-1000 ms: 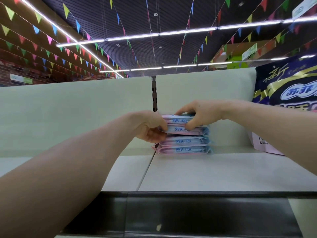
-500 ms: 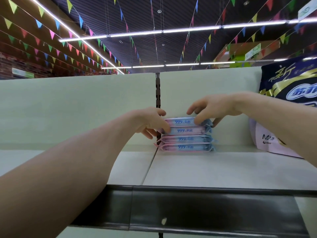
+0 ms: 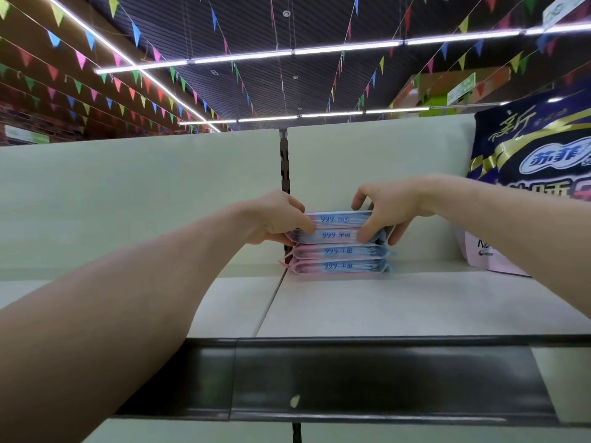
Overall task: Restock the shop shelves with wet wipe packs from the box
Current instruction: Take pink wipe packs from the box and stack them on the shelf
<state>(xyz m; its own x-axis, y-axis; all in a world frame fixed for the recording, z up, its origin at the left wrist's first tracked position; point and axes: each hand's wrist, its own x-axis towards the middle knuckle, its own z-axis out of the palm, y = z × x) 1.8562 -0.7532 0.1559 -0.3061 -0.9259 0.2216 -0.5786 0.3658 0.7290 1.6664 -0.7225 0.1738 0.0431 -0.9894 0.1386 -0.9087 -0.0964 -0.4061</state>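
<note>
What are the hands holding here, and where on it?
Both hold the top two wet wipe packs: left hand at their left ends, right hand at their right ends.

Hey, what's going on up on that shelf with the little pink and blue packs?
A person is stocking a shop shelf. Four wet wipe packs sit stacked by the back panel. The left hand grips the left end of the top two packs, and the right hand pinches their right end. A big dark blue bag stands to the right, apart from them.
</note>
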